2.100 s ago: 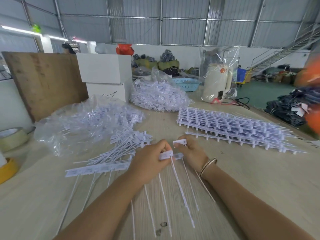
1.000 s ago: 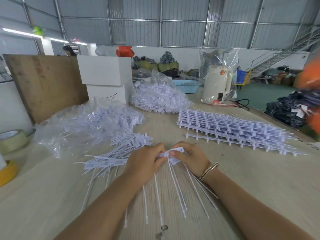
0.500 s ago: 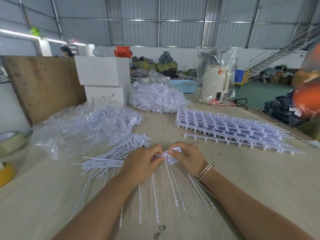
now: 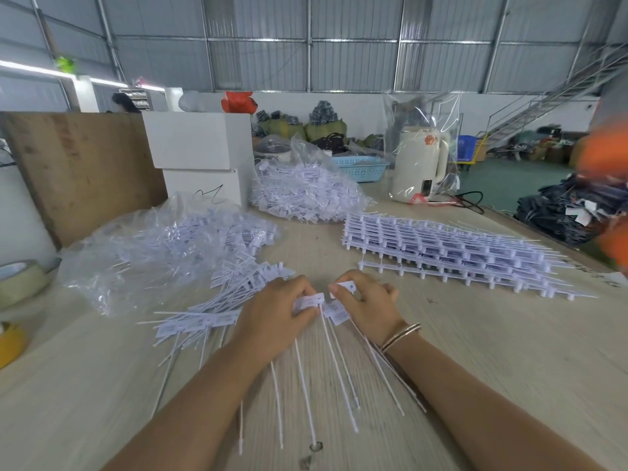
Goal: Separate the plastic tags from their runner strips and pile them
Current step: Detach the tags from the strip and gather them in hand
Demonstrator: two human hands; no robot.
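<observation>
- Head view: left hand (image 4: 275, 314) and right hand (image 4: 368, 305) each pinch flat white plastic tags (image 4: 311, 302), knuckles nearly touching, thin stiff tails fanning toward the viewer.
- Loose pile of separated tags (image 4: 217, 307) lies just left of the hands.
- Lattice-like stacked runner strips (image 4: 448, 253) sit to the right, farther back.
- Pale wood-grain table (image 4: 509, 351) is bare right of the hands.

An orange shape (image 4: 608, 185) at the right edge is blurred and cut off. The left hand (image 4: 275, 317) covers the near end of the tag strip (image 4: 204, 321). Print on the tags is too small to read. A yellow tape roll (image 4: 10, 345) is cropped at left.
</observation>
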